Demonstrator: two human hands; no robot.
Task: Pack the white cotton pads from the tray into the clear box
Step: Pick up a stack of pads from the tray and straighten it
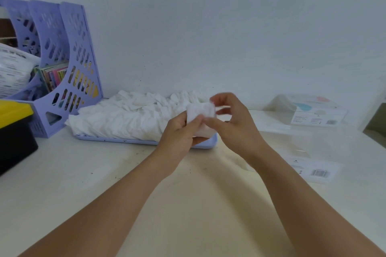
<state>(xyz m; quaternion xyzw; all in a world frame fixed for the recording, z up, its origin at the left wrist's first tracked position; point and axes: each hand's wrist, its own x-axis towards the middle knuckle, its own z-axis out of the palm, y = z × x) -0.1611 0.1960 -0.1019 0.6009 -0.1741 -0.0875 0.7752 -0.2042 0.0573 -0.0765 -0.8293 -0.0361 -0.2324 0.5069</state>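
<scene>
Above the near right corner of the lilac tray (117,141), seen from the head camera, both hands meet around a small stack of white cotton pads (201,111). The left hand (179,133) grips the stack from below and behind, thumb curled across its front, probably to keep the pads squared up. The right hand (231,123) pinches the stack's upper right edge between fingers and thumb, which looks like straightening or counting off pads before they travel; its fingertips are blurred, so the exact contact is unclear.

Most of the task's material lies behind the hands: a heaped pile of loose pads (125,115) covers the tray, spilling slightly over its far left edge, so the packing appears to be at an early stage. The clear box (300,142) sits on the bench (188,194) to the right, well apart from the tray; its walls are hard to make out, with a barcoded label (318,172) showing near its front. Whether any pads are inside cannot be told.

At the left stand a lilac file rack (69,64) and a yellow-and-black case (14,127).
</scene>
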